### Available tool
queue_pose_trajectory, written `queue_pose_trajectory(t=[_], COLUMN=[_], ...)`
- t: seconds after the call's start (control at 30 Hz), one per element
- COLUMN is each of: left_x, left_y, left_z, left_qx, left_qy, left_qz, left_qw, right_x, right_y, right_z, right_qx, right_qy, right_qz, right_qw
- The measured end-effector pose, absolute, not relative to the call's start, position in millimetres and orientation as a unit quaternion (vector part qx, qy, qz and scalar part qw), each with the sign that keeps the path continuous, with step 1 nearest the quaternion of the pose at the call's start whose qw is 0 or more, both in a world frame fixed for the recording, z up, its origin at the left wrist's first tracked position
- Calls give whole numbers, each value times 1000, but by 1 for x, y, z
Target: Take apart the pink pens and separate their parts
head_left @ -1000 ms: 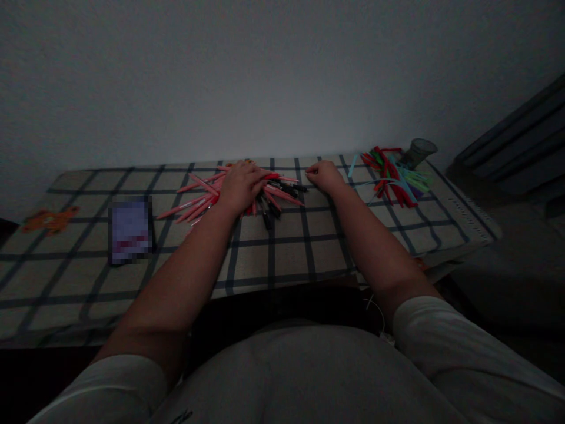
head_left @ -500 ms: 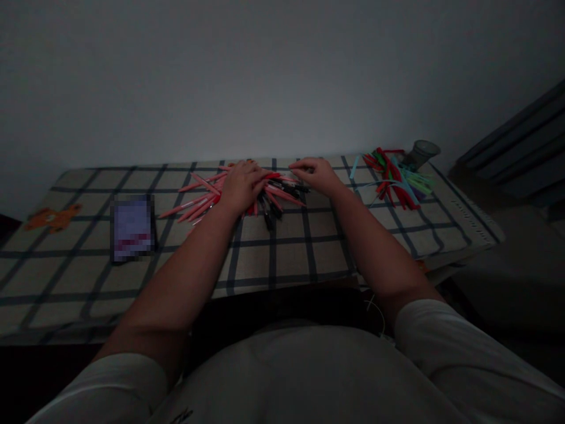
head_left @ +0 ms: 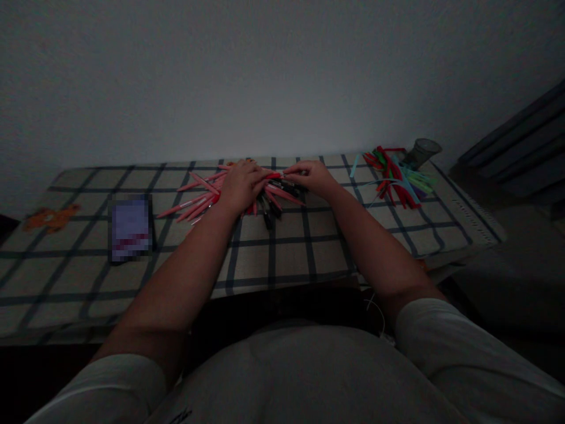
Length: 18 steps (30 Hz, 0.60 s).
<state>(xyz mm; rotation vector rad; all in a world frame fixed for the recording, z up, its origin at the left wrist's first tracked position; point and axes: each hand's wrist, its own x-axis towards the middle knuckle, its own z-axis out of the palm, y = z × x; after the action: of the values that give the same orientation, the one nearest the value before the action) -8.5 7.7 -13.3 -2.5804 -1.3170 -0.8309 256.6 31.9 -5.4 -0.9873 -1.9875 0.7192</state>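
Observation:
A heap of pink and black pens (head_left: 194,206) lies spread on the checked tablecloth, pointing various ways. Over the middle of the heap rests my left hand (head_left: 241,184), its fingers bent and closed at a slim red piece (head_left: 273,175). Whether that piece is a pen or a strip is too dark to tell. My right hand (head_left: 311,175) is closed in a pinch at the right end of the red piece, above the black pen ends (head_left: 286,188). The pens beneath my left palm are hidden.
At the right lies a pile of red, green and light blue strips (head_left: 392,179), beside a glass (head_left: 422,153). A blurred, purple-screened device (head_left: 131,228) lies at the left, near an orange pattern (head_left: 52,218) on the tablecloth (head_left: 282,253). A wall (head_left: 282,82) rises behind the table.
My right hand has moved slightly left, and its fingertips have come to the end of the red piece. My left hand has stayed nearly still.

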Motion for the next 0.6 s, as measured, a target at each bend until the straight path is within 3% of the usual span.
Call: queue_pose_trajectory(t=[0.6], left_x=[-9], left_y=[9], left_z=[-15], left_qx=[-850], left_qy=[-437], left_qz=[-288], left_qw=[62], right_x=[259], right_y=[32], right_z=[-4], right_qx=[-397], right_qy=[-787], right_qz=[250], right_qw=[401])
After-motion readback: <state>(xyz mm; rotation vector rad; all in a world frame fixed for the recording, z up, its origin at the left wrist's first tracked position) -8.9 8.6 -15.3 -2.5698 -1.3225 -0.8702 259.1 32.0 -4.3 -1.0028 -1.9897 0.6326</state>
